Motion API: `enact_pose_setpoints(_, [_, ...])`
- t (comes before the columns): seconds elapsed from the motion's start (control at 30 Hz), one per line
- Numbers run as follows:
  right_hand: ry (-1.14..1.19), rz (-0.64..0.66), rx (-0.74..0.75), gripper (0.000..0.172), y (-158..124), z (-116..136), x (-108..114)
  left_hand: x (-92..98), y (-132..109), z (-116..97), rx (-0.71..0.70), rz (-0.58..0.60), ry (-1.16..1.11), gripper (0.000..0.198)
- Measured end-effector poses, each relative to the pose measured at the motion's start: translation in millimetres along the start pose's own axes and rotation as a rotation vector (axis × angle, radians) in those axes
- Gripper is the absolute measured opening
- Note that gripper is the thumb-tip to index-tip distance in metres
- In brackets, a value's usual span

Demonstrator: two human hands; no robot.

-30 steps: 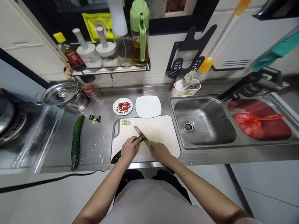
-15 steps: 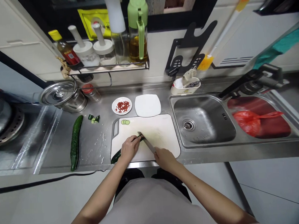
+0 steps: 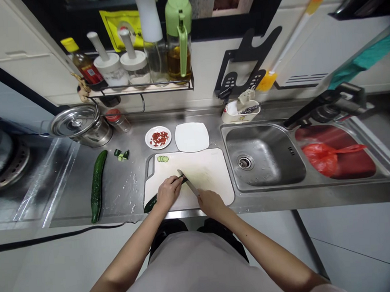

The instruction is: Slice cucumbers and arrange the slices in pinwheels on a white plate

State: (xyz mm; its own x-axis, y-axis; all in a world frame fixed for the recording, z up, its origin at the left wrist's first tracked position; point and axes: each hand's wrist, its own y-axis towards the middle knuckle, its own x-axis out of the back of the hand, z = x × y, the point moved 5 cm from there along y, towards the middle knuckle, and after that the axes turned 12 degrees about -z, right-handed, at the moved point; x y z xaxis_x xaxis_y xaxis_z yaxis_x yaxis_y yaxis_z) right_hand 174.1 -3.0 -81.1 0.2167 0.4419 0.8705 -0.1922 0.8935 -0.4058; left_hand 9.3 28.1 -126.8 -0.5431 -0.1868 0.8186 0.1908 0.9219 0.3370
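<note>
My left hand is closed over a dark green cucumber that lies slantwise on the white cutting board; the hand hides its middle. In my right hand is the handle of a knife. Its blade slants up and left, with the tip by the cucumber's far end. A few pale cucumber slices overlap at the board's upper left. Another whole cucumber lies on the steel counter to the left, near some cut cucumber ends.
Behind the board stand a small plate of chopped red bits and a white square plate. A double sink is on the right, with a red plastic bag in it. A lidded steel pot stands at the left.
The knife and my right hand have shifted slightly left. My left hand stays on the cucumber, and the whole view has moved a little.
</note>
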Motion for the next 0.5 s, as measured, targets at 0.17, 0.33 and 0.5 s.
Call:
enact_pose_setpoints(0.17, [-0.020,0.026,0.001,0.032,5,4,-1,0.9,0,0,-0.006,-0.011,-0.009,0.027])
enact_pose_setpoints(0.33, [-0.017,0.033,-0.004,0.032,9,7,-3,2.5,0,-2,-0.032,-0.041,-0.003,0.026])
enact_pose_setpoints(0.5, [-0.022,0.028,-0.010,0.032,12,10,-4,2.8,1,-2,-0.033,-0.033,0.009,0.026])
